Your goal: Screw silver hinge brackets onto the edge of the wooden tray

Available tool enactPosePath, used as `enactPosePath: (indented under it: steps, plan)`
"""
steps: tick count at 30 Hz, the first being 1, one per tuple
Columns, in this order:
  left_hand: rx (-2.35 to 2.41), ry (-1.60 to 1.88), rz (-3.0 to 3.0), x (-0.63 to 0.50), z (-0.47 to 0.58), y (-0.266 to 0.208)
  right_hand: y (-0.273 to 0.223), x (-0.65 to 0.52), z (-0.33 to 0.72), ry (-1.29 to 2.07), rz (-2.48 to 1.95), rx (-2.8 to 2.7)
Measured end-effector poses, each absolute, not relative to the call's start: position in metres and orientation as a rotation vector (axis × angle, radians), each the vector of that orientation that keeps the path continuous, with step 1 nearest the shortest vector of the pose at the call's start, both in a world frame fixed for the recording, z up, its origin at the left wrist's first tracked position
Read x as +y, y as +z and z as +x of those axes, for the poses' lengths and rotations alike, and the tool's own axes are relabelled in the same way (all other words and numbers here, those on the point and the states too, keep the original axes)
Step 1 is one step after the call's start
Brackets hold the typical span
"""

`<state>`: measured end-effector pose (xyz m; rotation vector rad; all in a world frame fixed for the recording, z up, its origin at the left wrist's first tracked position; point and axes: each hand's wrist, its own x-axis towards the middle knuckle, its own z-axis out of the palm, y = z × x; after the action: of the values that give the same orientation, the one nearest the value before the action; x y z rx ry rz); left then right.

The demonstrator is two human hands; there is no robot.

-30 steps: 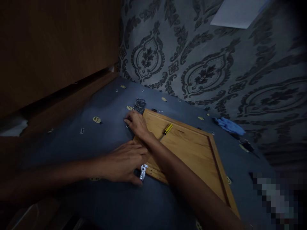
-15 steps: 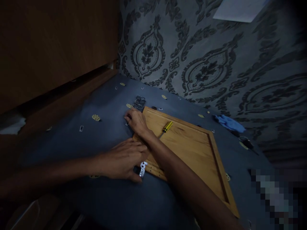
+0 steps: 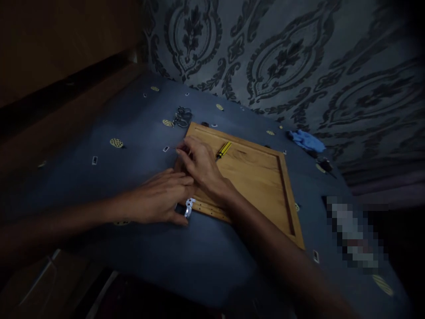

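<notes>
The patterned wall (image 3: 285,57) and the blue, pineapple-printed surface (image 3: 212,261) sit higher in view than half a second ago; the head seems to have dipped. On that surface lies the wooden framed panel (image 3: 255,181), flat and apparently unmoved. The real change is in the right hand (image 3: 201,161): it has drawn back from beyond the panel's left end to just beside the left hand (image 3: 166,195) — so the work now looks gathered at that one end. The right hand's thumb and fingers are curled close; whether they pinch anything, I cannot tell. The left hand stays draped over the panel's end, thumb spread; its grip is hidden. The blue cloth (image 3: 307,140), dark metal pieces (image 3: 182,116) and yellow-handled screwdriver (image 3: 225,149) lie untouched — the silvery hinge (image 3: 189,207) shows near the left thumb.
</notes>
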<state>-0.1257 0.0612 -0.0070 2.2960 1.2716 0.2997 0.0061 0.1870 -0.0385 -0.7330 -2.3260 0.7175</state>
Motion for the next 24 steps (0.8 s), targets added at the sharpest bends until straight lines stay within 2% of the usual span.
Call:
enactPosePath:
  steps: [8,15,24]
  plan:
    - [1.216,0.306,2.312,0.062,-0.128,-0.006,-0.048,0.139,0.084,0.925,-0.877,-2.056]
    - [1.235,0.246,2.334,0.063,-0.128,-0.006,-0.042,0.117,0.116,1.224,-0.941,-2.070]
    - [1.199,0.311,2.334,0.063,-0.129,-0.007,-0.040,0.114,0.106,1.242,-0.788,-2.202]
